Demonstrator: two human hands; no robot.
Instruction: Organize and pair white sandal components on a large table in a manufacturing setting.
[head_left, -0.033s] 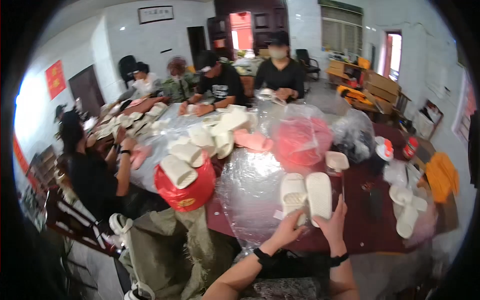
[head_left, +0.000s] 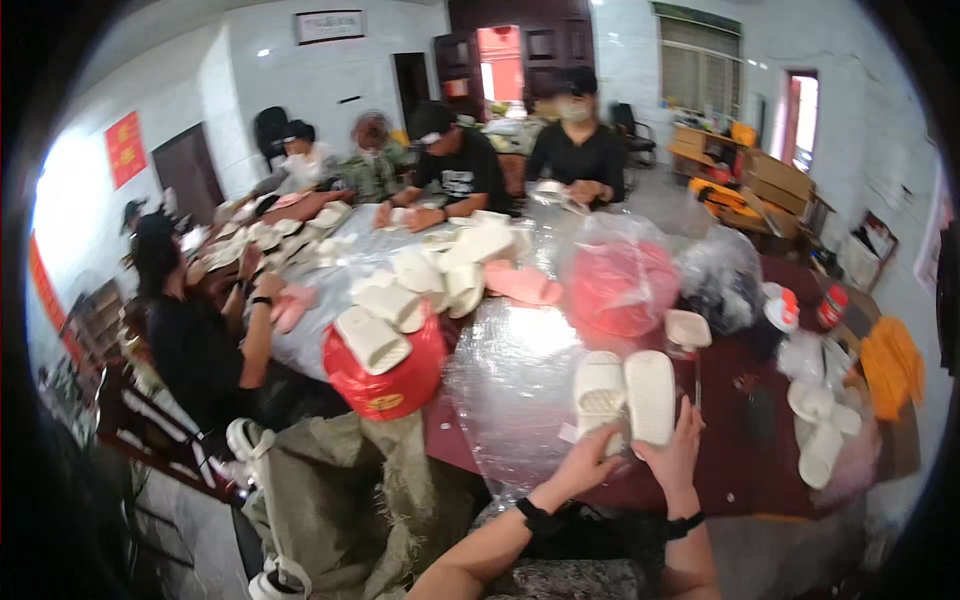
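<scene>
My left hand (head_left: 583, 466) grips the heel of a cream slipper (head_left: 599, 392), and my right hand (head_left: 677, 452) grips the heel of a second cream slipper (head_left: 651, 394). The two slippers lie side by side, soles down, toes pointing away from me. They rest on a sheet of clear plastic (head_left: 510, 375) spread over the dark red table (head_left: 745, 450). Black bands sit on both of my wrists.
A red bag (head_left: 392, 382) topped with cream slippers stands to the left, above a burlap sack (head_left: 350, 490). Further back lie more cream slippers (head_left: 440, 275), pink slippers (head_left: 525, 285) and a clear bag of red goods (head_left: 620, 285). Several people sit around the table. White slippers (head_left: 820, 430) lie at the right.
</scene>
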